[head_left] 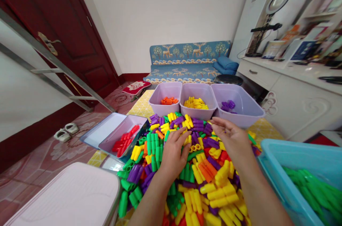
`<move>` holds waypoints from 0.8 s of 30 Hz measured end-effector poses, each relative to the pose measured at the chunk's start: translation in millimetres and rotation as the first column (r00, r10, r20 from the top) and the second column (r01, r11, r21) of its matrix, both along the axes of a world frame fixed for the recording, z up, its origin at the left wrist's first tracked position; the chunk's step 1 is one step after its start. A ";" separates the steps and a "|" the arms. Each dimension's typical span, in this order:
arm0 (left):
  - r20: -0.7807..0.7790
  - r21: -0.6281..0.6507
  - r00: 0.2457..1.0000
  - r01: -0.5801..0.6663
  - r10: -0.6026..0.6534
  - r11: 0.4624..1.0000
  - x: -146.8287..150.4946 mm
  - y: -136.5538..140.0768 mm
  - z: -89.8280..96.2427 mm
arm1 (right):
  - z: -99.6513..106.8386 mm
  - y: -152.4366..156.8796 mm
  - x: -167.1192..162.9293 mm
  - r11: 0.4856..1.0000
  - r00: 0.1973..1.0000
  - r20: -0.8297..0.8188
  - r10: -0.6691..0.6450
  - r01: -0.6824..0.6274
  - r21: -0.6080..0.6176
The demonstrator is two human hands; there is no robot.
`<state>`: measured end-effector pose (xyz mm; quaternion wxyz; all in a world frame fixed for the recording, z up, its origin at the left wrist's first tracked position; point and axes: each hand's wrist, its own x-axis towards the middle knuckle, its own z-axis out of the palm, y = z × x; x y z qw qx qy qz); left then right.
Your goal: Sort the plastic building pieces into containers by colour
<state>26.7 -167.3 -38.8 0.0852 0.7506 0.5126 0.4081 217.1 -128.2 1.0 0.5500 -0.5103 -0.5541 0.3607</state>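
Observation:
A heap of plastic pieces shaped like short joined tubes (207, 171), in yellow, green, purple, orange and red, spreads over the table. My left hand (175, 151) lies over the middle of the heap, fingers stretched forward and thumb apart, close to some yellow pieces (187, 122). To its right, my right hand (231, 137) hovers at the heap's far right side with its fingers extended to the left. I see nothing held in either hand. Green joined pieces (153, 144) lie just left of my left hand.
Three lilac bins at the back hold orange (169, 101), yellow (196, 103) and purple pieces (228, 105). Red pieces (125, 140) fill part of a box at left. A blue tub (299, 151) with green pieces stands right; a pale lid (72, 194) lies front left.

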 end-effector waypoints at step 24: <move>0.002 0.014 0.999 0.034 -0.034 0.999 1.2 -0.5 4.0 | -29.9 6.0 -10.3 0.943 0.530 0.848 0.023 -0.292 0.157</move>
